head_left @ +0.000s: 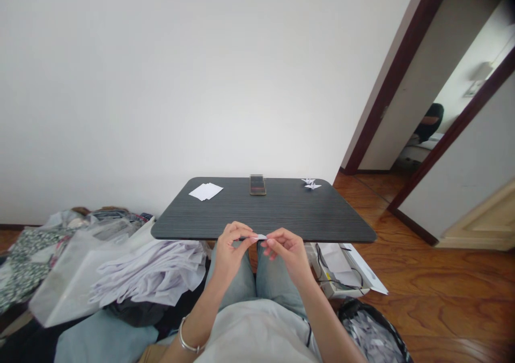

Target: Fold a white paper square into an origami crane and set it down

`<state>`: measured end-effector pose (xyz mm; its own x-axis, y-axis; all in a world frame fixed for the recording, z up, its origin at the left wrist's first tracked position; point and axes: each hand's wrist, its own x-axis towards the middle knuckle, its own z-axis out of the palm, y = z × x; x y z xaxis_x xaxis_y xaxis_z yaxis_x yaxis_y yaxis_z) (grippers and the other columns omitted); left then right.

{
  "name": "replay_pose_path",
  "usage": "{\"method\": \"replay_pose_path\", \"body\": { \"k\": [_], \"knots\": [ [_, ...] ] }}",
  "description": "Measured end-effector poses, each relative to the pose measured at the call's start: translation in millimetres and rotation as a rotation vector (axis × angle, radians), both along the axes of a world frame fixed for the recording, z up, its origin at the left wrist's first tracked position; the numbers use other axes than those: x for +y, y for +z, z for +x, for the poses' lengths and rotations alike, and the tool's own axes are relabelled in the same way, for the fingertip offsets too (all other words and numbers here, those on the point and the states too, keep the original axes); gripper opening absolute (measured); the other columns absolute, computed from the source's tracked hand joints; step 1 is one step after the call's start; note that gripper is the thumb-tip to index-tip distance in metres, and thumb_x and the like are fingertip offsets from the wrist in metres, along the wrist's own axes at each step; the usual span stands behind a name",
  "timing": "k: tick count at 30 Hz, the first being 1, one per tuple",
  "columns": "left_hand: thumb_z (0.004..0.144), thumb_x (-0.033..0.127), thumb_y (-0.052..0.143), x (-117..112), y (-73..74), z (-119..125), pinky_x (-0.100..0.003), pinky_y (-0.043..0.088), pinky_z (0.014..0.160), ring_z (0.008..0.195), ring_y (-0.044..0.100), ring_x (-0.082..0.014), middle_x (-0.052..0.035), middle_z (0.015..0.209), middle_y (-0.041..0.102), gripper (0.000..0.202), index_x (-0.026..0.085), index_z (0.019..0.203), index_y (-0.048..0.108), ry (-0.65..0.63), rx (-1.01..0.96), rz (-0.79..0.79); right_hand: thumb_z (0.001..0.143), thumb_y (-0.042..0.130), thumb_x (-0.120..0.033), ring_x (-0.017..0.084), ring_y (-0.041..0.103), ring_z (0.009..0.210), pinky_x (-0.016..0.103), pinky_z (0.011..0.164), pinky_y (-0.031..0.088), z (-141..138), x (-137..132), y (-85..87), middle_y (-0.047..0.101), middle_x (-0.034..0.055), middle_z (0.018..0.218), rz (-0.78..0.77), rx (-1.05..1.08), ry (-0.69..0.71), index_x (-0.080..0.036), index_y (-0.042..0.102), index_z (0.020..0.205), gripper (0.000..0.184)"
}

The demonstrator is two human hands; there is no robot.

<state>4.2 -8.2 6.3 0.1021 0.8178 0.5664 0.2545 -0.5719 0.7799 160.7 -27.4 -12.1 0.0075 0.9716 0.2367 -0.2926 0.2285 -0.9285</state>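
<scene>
A small folded piece of white paper (261, 237) is pinched between my two hands, just over the near edge of the dark table (225, 215). My left hand (234, 245) grips its left end between thumb and index finger. On the other end, my right hand (285, 247) closes with thumb and fingertips. Most of the paper is covered by my fingers, so its folds cannot be made out. Two folded paper cranes (312, 186) stand at the table's far right. Several white paper sheets (206, 191) lie overlapping at the far left.
A phone-like dark device (257, 185) is at the table's back middle, near the white wall. Piled clothes (153, 272) and plastic bags lie on the left. Below the table's right side are a white box (341, 272) with cables and a black bag (372, 331) with scraps.
</scene>
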Motion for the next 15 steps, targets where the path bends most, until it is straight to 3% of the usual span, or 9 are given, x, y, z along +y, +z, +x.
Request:
{"method": "replay_pose_path", "body": {
  "k": [5,10,15],
  "knots": [
    [0.071,0.017,0.065,-1.2,-1.3,-0.3,-0.025,0.039,0.066,0.081,0.054,-0.0166,-0.0037,0.089,0.058,0.009,0.023,0.071,0.072,0.019,-0.031,-0.004,0.068,0.072,-0.031,0.014,0.064,0.055,0.021,0.045,0.049,-0.4,0.5,-3.3,0.069,0.0022,0.06,0.045,0.023,-0.057,-0.018,0.065,0.071,0.016],
    [0.07,0.017,0.066,-0.8,0.6,-1.1,-0.024,0.041,0.06,0.063,0.051,-0.0128,0.0,0.065,0.053,0.009,0.022,0.071,0.073,-0.051,-0.1,-0.029,0.067,0.072,-0.03,0.017,0.066,0.06,0.023,0.048,0.052,-0.1,1.3,-5.5,0.069,0.0025,0.061,0.093,0.009,-0.11,-0.019,0.066,0.071,0.013],
    [0.07,0.019,0.066,-0.5,2.1,-1.0,-0.026,0.045,0.065,0.067,0.057,-0.0153,-0.0031,0.069,0.064,0.006,0.019,0.071,0.072,-0.144,-0.126,-0.12,0.068,0.072,-0.03,0.015,0.064,0.057,0.024,0.048,0.052,0.7,1.1,-4.5,0.068,0.0014,0.061,0.112,-0.017,-0.125,-0.02,0.066,0.07,0.012]
  ]
}}
